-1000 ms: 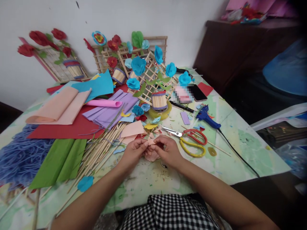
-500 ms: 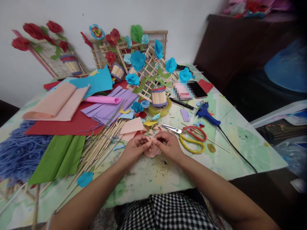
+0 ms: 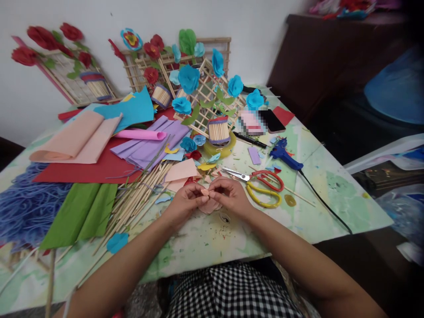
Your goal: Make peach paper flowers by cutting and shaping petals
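peach paper piece (image 3: 205, 192): near centre, above table (image 3: 212, 247) | left hand (image 3: 185, 202), right hand (image 3: 234, 198): fingertips pinching it | step: apparently shaping paper | next move calls for light, steady pinch | scissors (image 3: 244, 177): right; sticks (image 3: 139, 204): left

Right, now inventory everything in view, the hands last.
Stick lattices: several, tan, back
Stick pots: at least three, tan, back
Paper flowers: many, mostly red or blue, back
Paper sheets: many, mixed colours, left
Yarn: one heap, blue, left
Loose sticks: many, tan, left of centre
Tape roll: one, yellowish, centre
Pen: one, black, centre right
Phone: one, black, back right
Glue gun: one, blue, right
Scissors: one, red and yellow handles, right
Cabinet: one, dark brown, back right
Table: one, pale green, underneath
Held paper: count unclear, peach, centre
Checked garment: one, black and white, bottom
Forearms: two, bare, front
Left hand: one, bare, pinching held paper
Right hand: one, bare, likewise
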`<state>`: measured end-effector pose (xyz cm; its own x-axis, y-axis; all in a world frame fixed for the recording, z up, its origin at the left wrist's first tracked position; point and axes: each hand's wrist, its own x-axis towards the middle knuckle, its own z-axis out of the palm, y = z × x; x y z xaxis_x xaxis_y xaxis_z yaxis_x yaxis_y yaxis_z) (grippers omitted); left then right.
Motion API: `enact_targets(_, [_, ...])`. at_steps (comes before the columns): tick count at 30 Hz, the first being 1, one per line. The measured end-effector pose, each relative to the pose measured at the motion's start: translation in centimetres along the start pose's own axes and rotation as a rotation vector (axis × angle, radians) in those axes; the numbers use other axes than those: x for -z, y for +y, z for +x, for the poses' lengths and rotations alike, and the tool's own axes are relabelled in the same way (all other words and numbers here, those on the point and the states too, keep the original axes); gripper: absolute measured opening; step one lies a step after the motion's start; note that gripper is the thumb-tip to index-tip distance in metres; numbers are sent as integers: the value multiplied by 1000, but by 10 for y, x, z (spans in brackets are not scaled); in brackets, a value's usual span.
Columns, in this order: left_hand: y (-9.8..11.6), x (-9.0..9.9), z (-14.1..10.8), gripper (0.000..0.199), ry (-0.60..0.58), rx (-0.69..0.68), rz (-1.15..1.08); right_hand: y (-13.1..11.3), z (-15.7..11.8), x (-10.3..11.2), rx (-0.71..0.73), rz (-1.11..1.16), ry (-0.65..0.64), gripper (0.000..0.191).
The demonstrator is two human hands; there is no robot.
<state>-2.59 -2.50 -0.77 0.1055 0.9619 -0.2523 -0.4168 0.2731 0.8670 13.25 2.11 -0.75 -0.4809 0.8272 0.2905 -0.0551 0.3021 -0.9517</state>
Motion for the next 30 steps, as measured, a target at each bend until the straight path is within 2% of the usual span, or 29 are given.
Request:
enact_targets(6, [2,-1,0,15,-4,15,18,-1,2,0,-56,35,-17,17])
enact_targets(11, [2,1,1,14,-29,47,20,-2,2,0,-23,16,-54,17])
enact_targets(17, [4,5,1,11,-79,-15,70,-3,1,-1,-34,48,-36,9])
enact_targets(23, [9,8,1,12,-156,-74,215,-6,3,-1,-96,95,9,17])
enact_targets(30, [13,10,4,13,-71,-159,372,-3,3,0,-6,27,15,13])
